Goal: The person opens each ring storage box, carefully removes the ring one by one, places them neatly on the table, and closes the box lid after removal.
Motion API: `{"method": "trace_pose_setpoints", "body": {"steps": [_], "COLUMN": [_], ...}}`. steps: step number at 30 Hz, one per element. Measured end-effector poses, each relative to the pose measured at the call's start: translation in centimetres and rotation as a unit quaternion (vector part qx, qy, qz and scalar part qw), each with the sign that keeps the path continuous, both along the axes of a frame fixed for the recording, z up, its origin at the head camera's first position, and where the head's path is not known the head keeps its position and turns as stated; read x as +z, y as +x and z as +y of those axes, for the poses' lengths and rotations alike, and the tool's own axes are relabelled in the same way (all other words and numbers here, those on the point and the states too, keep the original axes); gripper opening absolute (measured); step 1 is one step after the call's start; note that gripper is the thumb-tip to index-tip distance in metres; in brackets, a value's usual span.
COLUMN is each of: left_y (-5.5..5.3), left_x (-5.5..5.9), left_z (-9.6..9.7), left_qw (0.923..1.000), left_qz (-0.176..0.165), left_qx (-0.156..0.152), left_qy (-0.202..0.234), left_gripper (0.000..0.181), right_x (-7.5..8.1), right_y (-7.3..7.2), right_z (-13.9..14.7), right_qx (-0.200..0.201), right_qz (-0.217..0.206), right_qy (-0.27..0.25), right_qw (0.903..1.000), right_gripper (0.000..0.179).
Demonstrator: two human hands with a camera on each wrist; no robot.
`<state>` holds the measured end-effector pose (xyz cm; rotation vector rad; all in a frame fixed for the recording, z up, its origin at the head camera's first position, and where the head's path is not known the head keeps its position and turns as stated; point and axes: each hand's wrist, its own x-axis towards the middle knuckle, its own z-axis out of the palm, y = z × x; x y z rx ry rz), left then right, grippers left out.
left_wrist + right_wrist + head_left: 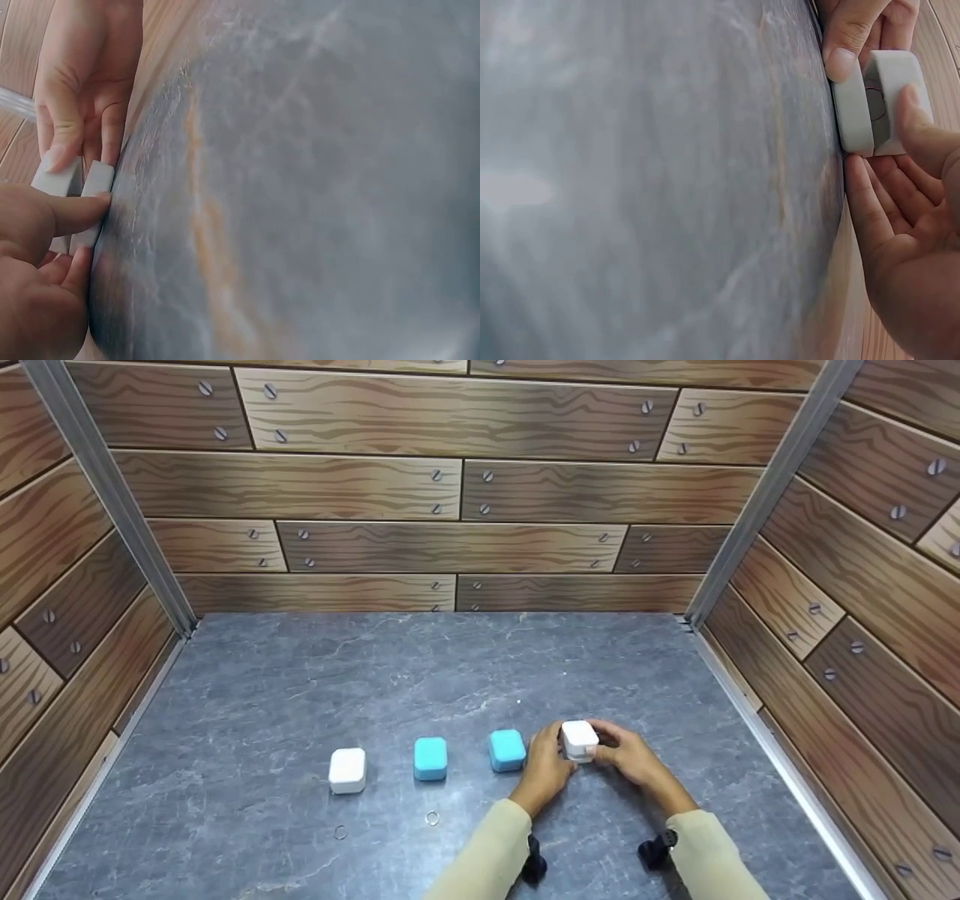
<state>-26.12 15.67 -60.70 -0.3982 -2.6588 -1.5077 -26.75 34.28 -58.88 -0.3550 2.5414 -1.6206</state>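
Observation:
At the right of the group, a small white box with rounded corners has its lid (900,71) partly lifted off its base (853,112), with a gap along the near side. My left hand (546,769) pinches the base low against the tabletop. My right hand (632,757) grips the lid, thumb on the near side and fingers behind. A thin ring-like outline (875,103) shows in the gap. Just left of my left hand sits a closed turquoise box (507,751).
Farther left stand another turquoise box (430,759) and a white box (347,771). Two small metal rings lie in front of them, one ring (432,818) brighter than the other ring (340,832). Wood-patterned walls (450,495) enclose the grey marbled tabletop (360,675).

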Motion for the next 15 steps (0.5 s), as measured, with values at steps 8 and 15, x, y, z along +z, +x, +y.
{"method": "trace_pose_setpoints", "body": {"steps": [8, 15], "left_y": [0.1, 0.1], "left_x": [-0.2, 0.0], "left_z": [0.0, -0.1], "left_qw": [0.9999, 0.9999], "left_qz": [0.012, 0.011], "left_qx": [0.002, 0.006], "left_qy": [0.000, 0.005], "left_gripper": [0.063, 0.068], "right_x": [-0.3, 1.5], "right_y": [-0.2, -0.4], "right_z": [-0.2, -1.4], "right_qx": [-0.013, -0.051], "right_qz": [0.017, -0.077], "right_qy": [-0.005, -0.052], "right_qw": [0.9998, 0.9944], "right_gripper": [0.057, 0.056]}}
